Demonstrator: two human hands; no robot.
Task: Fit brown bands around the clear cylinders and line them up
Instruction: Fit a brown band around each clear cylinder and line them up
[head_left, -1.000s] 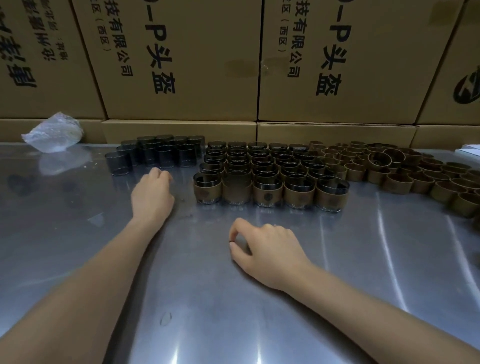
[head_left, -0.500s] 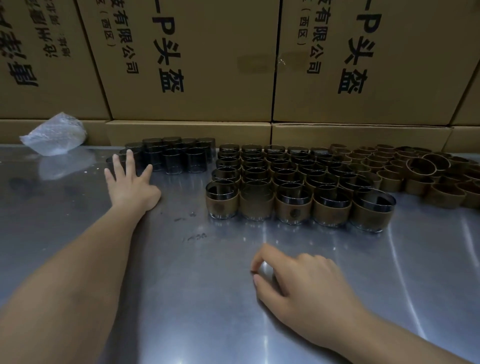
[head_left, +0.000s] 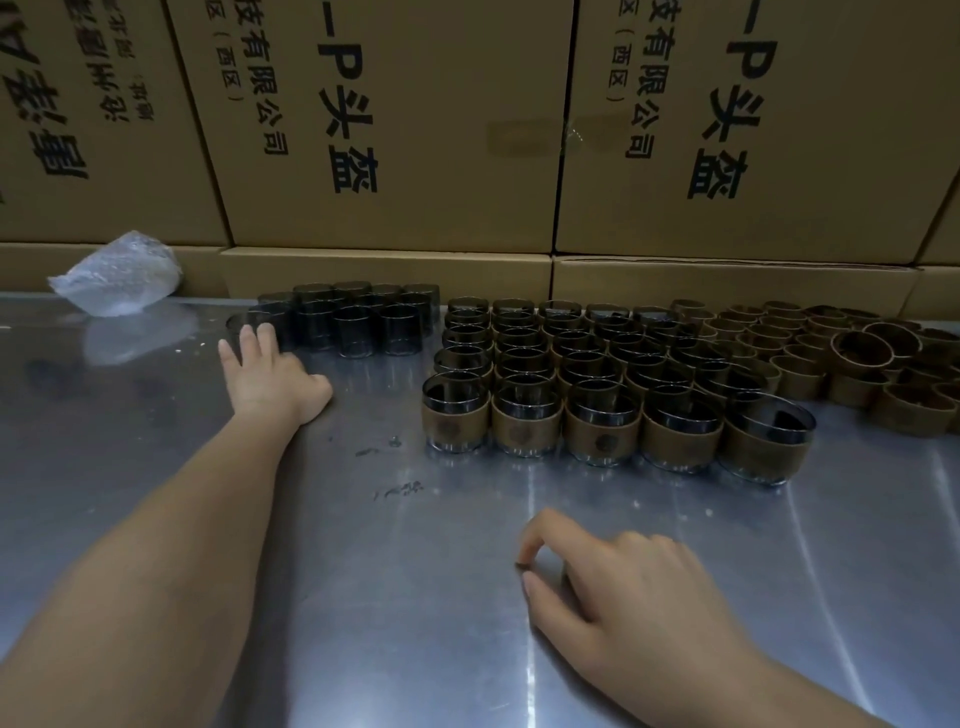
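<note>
Two hands are over the steel worktop. The left hand reaches out flat, fingers straight, its fingertips touching the nearest bare cylinder at the near left edge of the unbanded cylinders; it grips nothing. The right hand rests near the front with fingers curled, thumb and forefinger close together, possibly pinching something tiny and dark, though I cannot tell. Banded cylinders stand in neat rows at centre. Loose bands lie heaped just right of them. Boxes stand stacked behind, with crumpled plastic at far left.
</note>
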